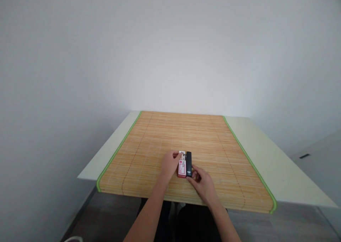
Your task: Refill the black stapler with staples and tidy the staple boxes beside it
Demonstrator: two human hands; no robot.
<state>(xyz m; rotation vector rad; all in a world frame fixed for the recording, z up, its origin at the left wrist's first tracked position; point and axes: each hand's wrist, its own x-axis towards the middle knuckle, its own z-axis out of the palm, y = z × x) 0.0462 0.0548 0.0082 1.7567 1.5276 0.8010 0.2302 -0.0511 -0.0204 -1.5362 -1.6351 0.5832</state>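
Note:
A small red and white box (182, 168) lies on the bamboo mat (160, 139) near its front edge. Right beside it lies a slim black bar-shaped object (189, 162). My left hand (168, 165) rests on the left side of the box, thumb and fingers pinched at its far end. My right hand (204, 183) is at the near end of the black object, fingers curled around its tip. What the black object is I cannot make out.
The mat has green edging and covers most of a white table (269, 156) that stands against a plain white wall. A grey floor shows below the table's front edge. A light grey cabinet (317, 156) stands at the right.

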